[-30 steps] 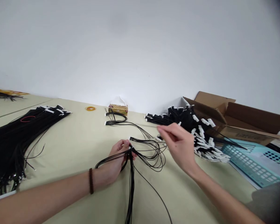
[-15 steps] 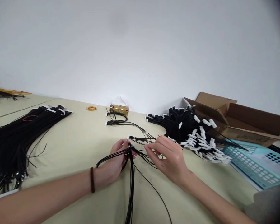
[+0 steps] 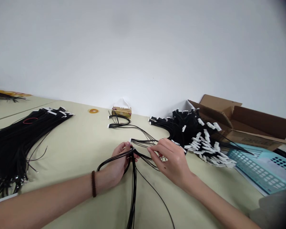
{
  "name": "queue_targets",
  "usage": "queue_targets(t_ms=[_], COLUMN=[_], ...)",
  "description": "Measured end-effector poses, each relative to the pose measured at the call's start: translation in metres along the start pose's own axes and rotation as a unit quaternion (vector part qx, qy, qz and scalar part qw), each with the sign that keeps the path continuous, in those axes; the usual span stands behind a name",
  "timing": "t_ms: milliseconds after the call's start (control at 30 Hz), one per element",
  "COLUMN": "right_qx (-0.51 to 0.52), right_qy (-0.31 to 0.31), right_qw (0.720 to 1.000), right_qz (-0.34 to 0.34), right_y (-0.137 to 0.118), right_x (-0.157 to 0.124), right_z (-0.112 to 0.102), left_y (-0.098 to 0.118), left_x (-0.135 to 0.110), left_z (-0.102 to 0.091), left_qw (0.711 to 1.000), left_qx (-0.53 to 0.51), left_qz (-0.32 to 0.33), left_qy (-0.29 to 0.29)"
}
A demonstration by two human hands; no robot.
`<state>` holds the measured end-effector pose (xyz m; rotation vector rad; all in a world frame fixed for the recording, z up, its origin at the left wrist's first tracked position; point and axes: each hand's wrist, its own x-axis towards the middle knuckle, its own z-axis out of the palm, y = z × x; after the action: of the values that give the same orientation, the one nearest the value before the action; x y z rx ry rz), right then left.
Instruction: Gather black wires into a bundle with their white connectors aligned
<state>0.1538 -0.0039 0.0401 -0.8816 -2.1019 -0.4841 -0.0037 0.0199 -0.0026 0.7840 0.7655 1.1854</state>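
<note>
Head: slender, looped black wires (image 3: 133,178)

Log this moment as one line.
left hand: gripping thin black wire bundle | right hand: pinched near it, hold unclear | beyond: heap of black cables with white ends

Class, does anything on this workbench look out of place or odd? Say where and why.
One single wire looks astray: it curves off rightward below the left hand, while the other black wires hang bunched together. Nothing appears spilled.
</note>
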Motion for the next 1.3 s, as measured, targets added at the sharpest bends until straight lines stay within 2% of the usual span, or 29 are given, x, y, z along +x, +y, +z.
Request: queue_targets(t_ms=[400,933,1300], right_qx=[0.000,-0.005,-0.058], right_qy=[-0.069,-0.101,-0.127], right_qw=[0.998,0.995,0.990], right_qz=[-0.010,-0.002,-0.004], right_y=[0.0026,0.0016,0.0019], right_x=[-0.0009,-0.0001,-0.0003], right_z=[-0.0027,-0.0034,-0.0035], left_y=[-0.0042,-0.0009,-0.0029], left_x=[0.0045,0.0017,0.0019], left_z=[-0.0036,-0.0008,-0.0037], left_qw=[0.999,0.999,1.000], left_qx=[-0.036,-0.036,-0.010], left_qz=[0.004,0.011,0.020], left_qy=[0.014,0.017,-0.001])
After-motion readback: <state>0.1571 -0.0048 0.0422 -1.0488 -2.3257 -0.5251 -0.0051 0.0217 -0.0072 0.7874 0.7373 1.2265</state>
